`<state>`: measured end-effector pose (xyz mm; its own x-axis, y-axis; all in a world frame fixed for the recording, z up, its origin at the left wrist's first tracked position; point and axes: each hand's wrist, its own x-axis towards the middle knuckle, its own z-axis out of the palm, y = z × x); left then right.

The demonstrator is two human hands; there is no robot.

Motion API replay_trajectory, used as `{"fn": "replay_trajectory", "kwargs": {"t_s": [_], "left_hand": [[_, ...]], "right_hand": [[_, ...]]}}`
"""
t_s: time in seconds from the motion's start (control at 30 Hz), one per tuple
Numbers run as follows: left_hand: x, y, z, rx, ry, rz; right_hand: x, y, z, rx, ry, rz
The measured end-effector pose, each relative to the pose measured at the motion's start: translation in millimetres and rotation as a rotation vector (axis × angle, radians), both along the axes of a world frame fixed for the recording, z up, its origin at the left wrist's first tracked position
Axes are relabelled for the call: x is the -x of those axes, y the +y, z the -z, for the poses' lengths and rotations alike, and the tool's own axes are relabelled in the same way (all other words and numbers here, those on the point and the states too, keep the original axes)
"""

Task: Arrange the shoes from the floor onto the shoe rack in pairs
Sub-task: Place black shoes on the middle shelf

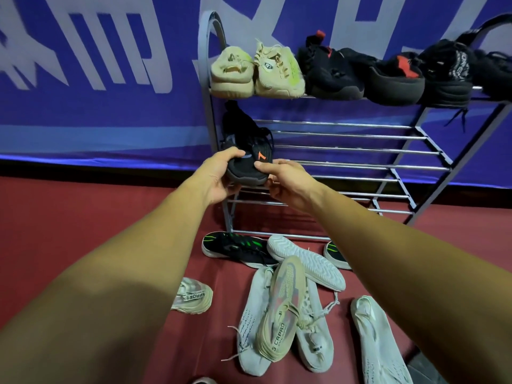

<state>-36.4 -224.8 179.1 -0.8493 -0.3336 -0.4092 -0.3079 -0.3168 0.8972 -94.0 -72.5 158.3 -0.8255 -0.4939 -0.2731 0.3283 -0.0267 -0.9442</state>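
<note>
At centre frame both hands are closed on a black shoe with an orange mark, the left hand curled round its toe and the right hand pinching the other side. They hold it at the left end of the shoe rack's second tier. This probably leaves room beside it for its mate, as with the beige pair on the tier above. Pale shoes and black-and-green shoes still lie jumbled on the floor at lower centre.

glossy metal shoe rack, matt knit black shoe
</note>
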Motion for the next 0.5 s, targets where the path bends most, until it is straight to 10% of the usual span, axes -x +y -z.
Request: {"fn": "replay_trajectory", "kwargs": {"t_s": [0.5], "left_hand": [[15.1,-26.4,23.2,-0.068,0.011,-0.135]], "right_hand": [[18.5,-44.8,18.1,0.101,-0.017,0.171]]}}
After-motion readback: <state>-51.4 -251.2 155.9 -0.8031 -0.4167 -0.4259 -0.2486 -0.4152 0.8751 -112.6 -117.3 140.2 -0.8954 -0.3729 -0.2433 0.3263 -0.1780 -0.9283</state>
